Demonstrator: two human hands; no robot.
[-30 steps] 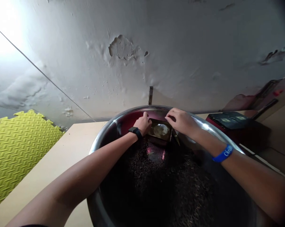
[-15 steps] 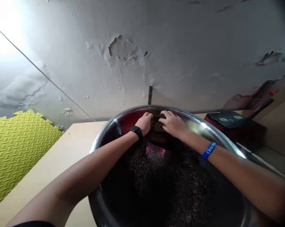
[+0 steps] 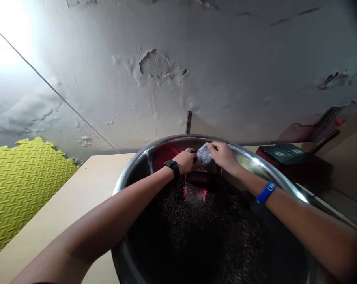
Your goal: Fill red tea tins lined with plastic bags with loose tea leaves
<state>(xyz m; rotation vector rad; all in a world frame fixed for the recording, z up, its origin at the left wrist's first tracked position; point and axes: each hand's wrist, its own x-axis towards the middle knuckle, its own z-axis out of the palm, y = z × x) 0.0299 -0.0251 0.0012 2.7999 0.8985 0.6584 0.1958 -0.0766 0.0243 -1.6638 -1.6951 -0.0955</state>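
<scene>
A small, crumpled clear plastic bag (image 3: 204, 154) is held up between my hands, over the far side of a large shiny metal basin (image 3: 125, 173). My right hand (image 3: 222, 156) pinches its upper right edge between thumb and fingers. On the other side my left hand (image 3: 186, 161) has its fingers curled against the bag's lower left; the fingertips are partly hidden. Dark, slender seed-like grains (image 3: 240, 240) lie loose in the basin, with a bare shiny patch (image 3: 195, 192) below my hands. What the bag contains cannot be made out.
The basin stands on a pale wooden table (image 3: 86, 189) against a peeling grey wall (image 3: 240, 71). A yellow foam mat (image 3: 27, 189) leans at the left. To the right sits a dark red box (image 3: 287, 157) with a black top. A narrow upright strip (image 3: 189, 122) rises behind the rim.
The clear plastic bag has come into view between my hands. My right hand has gone from spread fingers to a pinch on it. My left hand has shifted slightly right and down.
</scene>
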